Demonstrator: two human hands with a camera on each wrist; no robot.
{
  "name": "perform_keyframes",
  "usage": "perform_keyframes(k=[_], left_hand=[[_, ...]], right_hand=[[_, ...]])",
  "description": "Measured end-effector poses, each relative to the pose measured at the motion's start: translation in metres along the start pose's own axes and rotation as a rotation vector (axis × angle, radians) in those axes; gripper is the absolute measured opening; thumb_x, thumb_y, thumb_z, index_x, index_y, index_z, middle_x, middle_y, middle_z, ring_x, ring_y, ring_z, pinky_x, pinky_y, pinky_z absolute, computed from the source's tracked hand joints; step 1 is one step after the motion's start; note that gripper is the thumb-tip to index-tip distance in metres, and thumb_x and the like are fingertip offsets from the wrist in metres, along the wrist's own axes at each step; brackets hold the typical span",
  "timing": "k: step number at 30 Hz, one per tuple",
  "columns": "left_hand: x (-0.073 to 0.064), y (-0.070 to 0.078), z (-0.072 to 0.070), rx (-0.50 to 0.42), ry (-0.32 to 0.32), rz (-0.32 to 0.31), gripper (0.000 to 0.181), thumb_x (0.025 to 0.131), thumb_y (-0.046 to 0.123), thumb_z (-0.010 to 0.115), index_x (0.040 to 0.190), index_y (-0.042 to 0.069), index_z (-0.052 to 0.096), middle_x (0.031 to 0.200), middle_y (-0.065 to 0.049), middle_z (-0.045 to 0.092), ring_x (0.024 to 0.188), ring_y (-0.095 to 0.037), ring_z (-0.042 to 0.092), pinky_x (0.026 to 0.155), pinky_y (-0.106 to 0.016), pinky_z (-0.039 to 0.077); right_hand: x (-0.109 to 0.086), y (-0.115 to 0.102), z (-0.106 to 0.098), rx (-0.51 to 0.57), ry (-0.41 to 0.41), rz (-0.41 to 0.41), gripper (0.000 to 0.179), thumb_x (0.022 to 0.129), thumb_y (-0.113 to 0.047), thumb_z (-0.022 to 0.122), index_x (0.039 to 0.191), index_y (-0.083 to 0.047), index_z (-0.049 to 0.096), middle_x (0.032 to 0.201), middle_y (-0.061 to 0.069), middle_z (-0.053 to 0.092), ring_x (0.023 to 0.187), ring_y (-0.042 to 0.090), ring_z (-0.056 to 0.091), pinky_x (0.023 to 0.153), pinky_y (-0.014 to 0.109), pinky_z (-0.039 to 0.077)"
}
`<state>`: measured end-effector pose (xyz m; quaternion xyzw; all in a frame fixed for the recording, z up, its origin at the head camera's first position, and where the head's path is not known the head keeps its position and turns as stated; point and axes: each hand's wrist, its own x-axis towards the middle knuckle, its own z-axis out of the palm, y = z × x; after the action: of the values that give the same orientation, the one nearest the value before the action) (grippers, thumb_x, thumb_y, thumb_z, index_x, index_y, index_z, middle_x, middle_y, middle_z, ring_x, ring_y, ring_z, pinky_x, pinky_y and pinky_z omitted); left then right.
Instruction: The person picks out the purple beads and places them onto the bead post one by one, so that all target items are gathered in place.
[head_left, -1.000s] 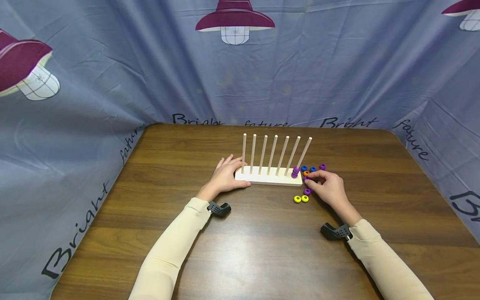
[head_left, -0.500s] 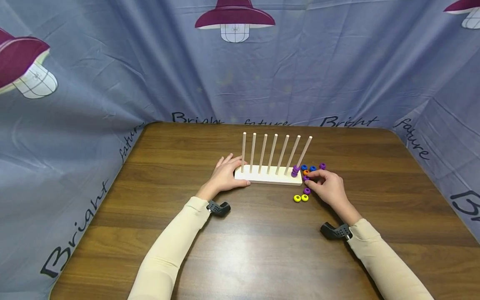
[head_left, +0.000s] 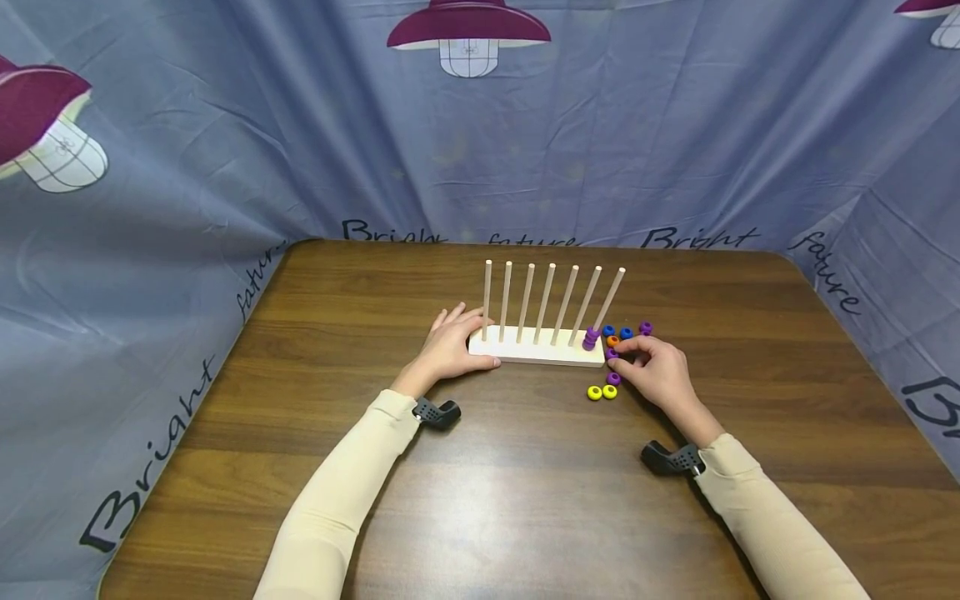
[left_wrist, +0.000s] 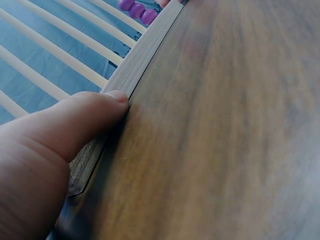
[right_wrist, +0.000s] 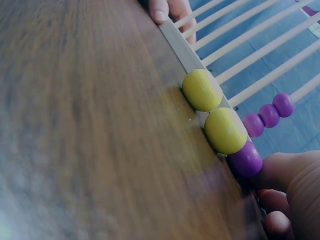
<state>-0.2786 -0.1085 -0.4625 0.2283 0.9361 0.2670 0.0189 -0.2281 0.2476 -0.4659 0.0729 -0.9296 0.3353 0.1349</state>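
Observation:
A pale wooden peg rack [head_left: 536, 353] with several upright dowels stands on the table. Its left end is gripped by my left hand [head_left: 447, 346], thumb along the front edge and fingers behind. Three purple beads [head_left: 591, 338] are threaded on the rightmost dowel. Beside the rack's right end, my right hand [head_left: 660, 372] pinches a loose purple bead [head_left: 612, 354] between thumb and index finger, low at the table. Close in front lies another purple bead [right_wrist: 245, 160], with two yellow beads [right_wrist: 226, 131] near it. The right hand's remaining fingers are partly hidden in its wrist view.
An orange bead [head_left: 612, 341], two blue beads [head_left: 626, 333] and a further purple bead [head_left: 646, 327] lie behind the right fingertips. The brown wooden table [head_left: 480, 500] reaches back to a blue printed curtain [head_left: 300, 125].
The head view has tilted up or down slightly, shifting the scene a little upward. Both hands, the rack and the beads keep their places.

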Motion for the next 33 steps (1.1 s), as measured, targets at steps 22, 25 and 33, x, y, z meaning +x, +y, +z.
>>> perform_keyframes(k=[22, 25, 33], left_hand=[[0.0005, -0.0009, 0.0004, 0.0, 0.001, 0.0, 0.067, 0.079, 0.05, 0.08, 0.136, 0.019, 0.063, 0.16, -0.006, 0.046, 0.157, -0.036, 0.025, 0.129, -0.059, 0.01], [0.0003, -0.0008, 0.0002, -0.002, -0.001, -0.003, 0.067, 0.079, 0.05, 0.08, 0.136, 0.02, 0.063, 0.16, -0.006, 0.047, 0.157, -0.036, 0.025, 0.129, -0.058, 0.01], [0.0006, -0.0012, 0.0004, -0.004, -0.002, -0.006, 0.067, 0.079, 0.05, 0.079, 0.136, 0.02, 0.063, 0.16, -0.006, 0.046, 0.157, -0.035, 0.025, 0.13, -0.058, 0.009]], right_hand=[[-0.0008, 0.0029, 0.0023, 0.017, -0.007, -0.051, 0.022, 0.078, -0.008, 0.087, 0.097, -0.005, 0.078, 0.071, 0.007, 0.062, 0.055, -0.002, 0.043, 0.05, 0.02, 0.034], [-0.001, 0.0021, 0.0019, 0.019, -0.008, -0.055, 0.021, 0.078, -0.009, 0.087, 0.098, -0.006, 0.079, 0.066, 0.005, 0.06, 0.055, -0.002, 0.042, 0.049, 0.021, 0.033], [-0.0007, 0.001, 0.0014, 0.021, -0.009, -0.051, 0.019, 0.078, -0.008, 0.086, 0.097, -0.007, 0.081, 0.062, 0.003, 0.061, 0.054, -0.002, 0.043, 0.049, 0.021, 0.033]])
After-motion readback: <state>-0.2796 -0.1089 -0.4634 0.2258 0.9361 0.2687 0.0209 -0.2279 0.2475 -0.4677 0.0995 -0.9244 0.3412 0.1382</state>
